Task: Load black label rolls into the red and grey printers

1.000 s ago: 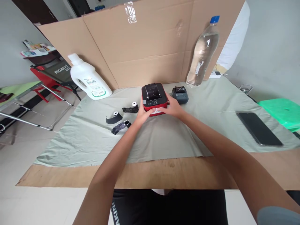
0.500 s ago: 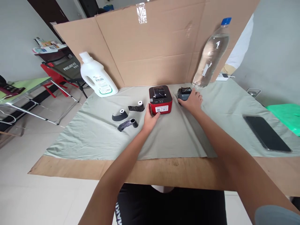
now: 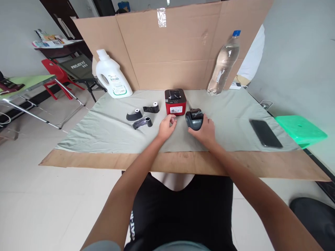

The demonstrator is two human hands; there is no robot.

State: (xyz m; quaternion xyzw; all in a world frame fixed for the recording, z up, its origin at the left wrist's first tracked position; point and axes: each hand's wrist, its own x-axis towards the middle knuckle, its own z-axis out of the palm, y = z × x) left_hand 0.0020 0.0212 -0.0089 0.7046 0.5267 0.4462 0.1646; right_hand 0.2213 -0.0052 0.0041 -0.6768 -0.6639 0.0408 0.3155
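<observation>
My right hand is wrapped round the right side of a small dark portable printer, thumb at its front. Dark film or paper shows in the printer's top. My left hand rests on the cloth just in front of a red and black label printer, its fingers curled in with nothing visible in them. To the left of that hand lie a front black roll, a middle black roll and a back black roll, each with a loose tail.
A grey-green cloth covers the wooden table. A cardboard panel stands behind, with a white jug and a water bottle leaning against it. A phone lies right, near a green stool.
My right hand has brought the small printer nearer, to the front right of the red one. My left hand has come off the red printer and curled up. The view has shifted.
</observation>
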